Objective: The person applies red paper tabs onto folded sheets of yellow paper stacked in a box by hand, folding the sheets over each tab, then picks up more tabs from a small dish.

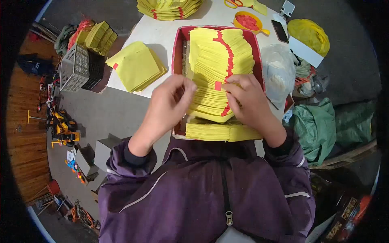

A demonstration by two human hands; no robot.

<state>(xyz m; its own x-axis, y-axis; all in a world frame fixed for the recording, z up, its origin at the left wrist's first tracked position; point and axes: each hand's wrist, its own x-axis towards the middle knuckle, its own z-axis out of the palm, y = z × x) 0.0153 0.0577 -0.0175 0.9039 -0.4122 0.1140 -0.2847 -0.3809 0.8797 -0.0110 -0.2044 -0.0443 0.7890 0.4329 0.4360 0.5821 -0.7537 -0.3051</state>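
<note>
A red box (177, 50) in front of me holds a thick row of overlapping yellow paper sheets (208, 52), with small red squares forming a wavy line down them. My left hand (170, 106) is over the box's left side, fingers curled and thumb close to the index finger; what they may hold is hidden. On the right, my right hand (253, 103) is pinched above the sheets, its fingertips at the edge of a red paper square (218, 86). More yellow sheets (219, 132) are packed along the box's near end.
A yellow stack (135, 67) lies on the white table (139, 30) at left, another bundle (170, 10) behind. Farther right are a bowl of red pieces (248, 21), orange scissors (233, 3), a phone (280, 31) and a plastic bag (276, 71). Crates (75, 69) stand at left.
</note>
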